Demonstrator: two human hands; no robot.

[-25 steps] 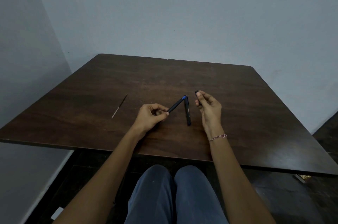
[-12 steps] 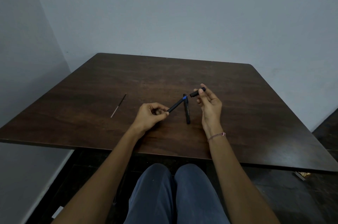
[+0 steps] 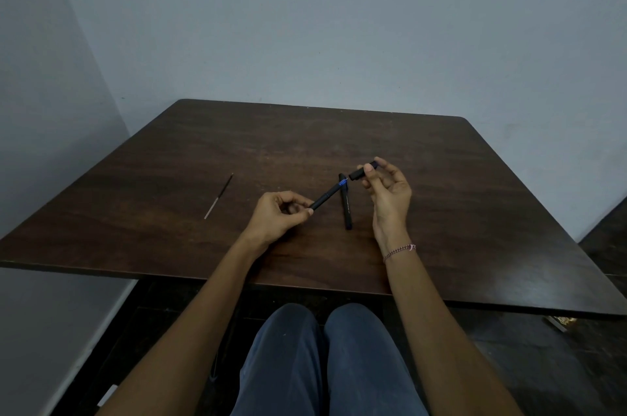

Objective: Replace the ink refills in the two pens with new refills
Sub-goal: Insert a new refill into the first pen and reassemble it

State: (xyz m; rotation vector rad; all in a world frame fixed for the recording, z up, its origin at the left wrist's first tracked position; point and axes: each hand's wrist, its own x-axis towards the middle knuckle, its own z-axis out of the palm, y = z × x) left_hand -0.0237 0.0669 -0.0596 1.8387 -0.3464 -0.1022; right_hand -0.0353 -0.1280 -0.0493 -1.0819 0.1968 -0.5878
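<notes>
**Short end piece held at the blue tip of the lifted pen**

The pen barrel (image 3: 327, 196) is off the table (image 3: 475, 195), slanted, with its blue-ringed end raised. That end sits just left of the far end of the second pen (image 3: 346, 212), which lies flat on the wood, pointing roughly away from the person. The left hand (image 3: 278, 215), left of the second pen, pinches the barrel's lower end between thumb and fingertips, the other fingers curled under. Gripping at the tail probably serves to leave the blue end free to work on.

The right hand (image 3: 390, 198) stands right of the second pen, wrist raised and palm turned inward. It pinches a short black piece (image 3: 361, 172) between thumb and forefinger, the remaining fingers loosely bent. The piece hovers just right of the second pen's far end, nearly in line with the barrel's blue end, with a small gap between them. That alignment suggests the two parts belong together. Whether the piece is coming off or going on cannot be told, nor whether the barrel has a refill inside.

The second pen looks whole and is apparently waiting its turn, within easy reach between the two hands. A thin refill (image 3: 219, 196) lies alone well to its left, beyond the left hand. A bracelet (image 3: 400, 250) circles the right wrist.
</notes>
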